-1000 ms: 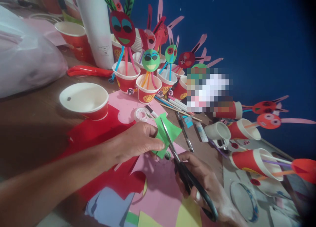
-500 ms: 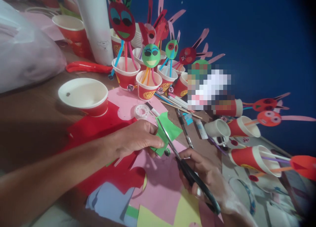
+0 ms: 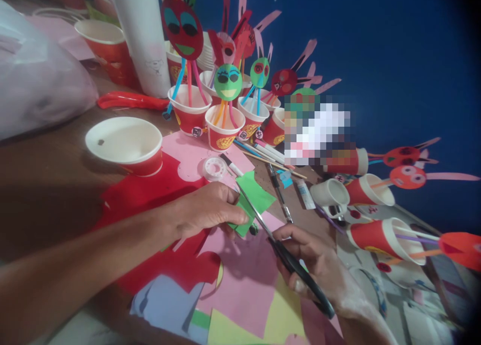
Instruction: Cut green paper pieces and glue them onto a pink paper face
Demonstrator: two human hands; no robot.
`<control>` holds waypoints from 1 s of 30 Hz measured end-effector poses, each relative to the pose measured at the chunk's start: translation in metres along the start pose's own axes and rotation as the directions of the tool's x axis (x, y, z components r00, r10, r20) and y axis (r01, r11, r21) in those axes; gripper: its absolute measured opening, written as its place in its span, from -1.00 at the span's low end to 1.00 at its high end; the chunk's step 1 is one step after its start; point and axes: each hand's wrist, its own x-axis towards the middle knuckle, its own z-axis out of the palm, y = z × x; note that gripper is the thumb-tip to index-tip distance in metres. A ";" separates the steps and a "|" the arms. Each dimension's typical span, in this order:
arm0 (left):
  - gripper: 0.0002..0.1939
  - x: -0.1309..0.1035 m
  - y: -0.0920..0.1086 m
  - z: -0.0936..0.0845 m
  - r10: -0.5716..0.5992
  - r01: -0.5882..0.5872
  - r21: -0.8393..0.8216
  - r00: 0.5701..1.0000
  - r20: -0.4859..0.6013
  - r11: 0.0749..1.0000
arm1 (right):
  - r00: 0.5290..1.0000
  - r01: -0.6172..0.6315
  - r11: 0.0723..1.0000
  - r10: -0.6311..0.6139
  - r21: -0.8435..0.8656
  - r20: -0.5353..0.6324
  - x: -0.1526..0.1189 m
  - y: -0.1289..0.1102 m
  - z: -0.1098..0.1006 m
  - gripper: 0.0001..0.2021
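Scissors (image 3: 281, 251) gripped in right hand (image 3: 319, 267) just closed more on green paper (image 3: 259, 194) pinched by left hand (image 3: 210, 209), so probably mid-snip

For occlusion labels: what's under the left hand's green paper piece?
Below the green paper piece, a pink paper sheet and small dark-green object show. Anything directly beneath is hidden by it and the left hand.

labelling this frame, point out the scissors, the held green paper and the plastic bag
scissors (image 3: 286, 259): head view, black handle
held green paper (image 3: 258, 195): head view, upper-right part
plastic bag (image 3: 43, 79): head view, bulging side
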 end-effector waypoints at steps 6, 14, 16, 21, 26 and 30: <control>-0.89 0.000 -0.002 -0.001 0.000 0.000 0.010 1.000 0.013 1.000 | 1.000 -0.004 0.999 0.003 -0.051 -0.017 0.001 0.001 -0.001 -0.67; -0.89 0.001 -0.005 -0.003 -0.003 0.003 0.063 1.000 -0.009 0.998 | 0.999 -0.022 0.998 0.019 -0.053 -0.050 0.001 -0.001 0.000 -0.69; -0.91 0.002 -0.004 -0.002 -0.008 0.008 0.028 1.000 0.000 1.000 | 0.998 -0.037 0.998 0.033 -0.056 -0.061 0.001 -0.003 0.000 -0.72; -0.91 0.001 -0.001 0.000 -0.017 0.017 -0.034 1.000 0.010 0.999 | 0.995 -0.054 0.996 0.048 -0.072 -0.090 0.002 -0.006 0.000 -0.73; -0.93 0.001 0.000 0.000 -0.015 0.015 -0.014 1.000 -0.001 1.000 | 0.995 -0.043 0.995 0.034 -0.091 -0.097 0.002 0.002 -0.004 -0.75; -0.94 0.001 -0.001 -0.001 -0.036 0.036 0.027 0.999 -0.017 0.999 | 0.994 -0.026 0.993 0.013 -0.115 -0.110 0.001 0.007 -0.006 -0.76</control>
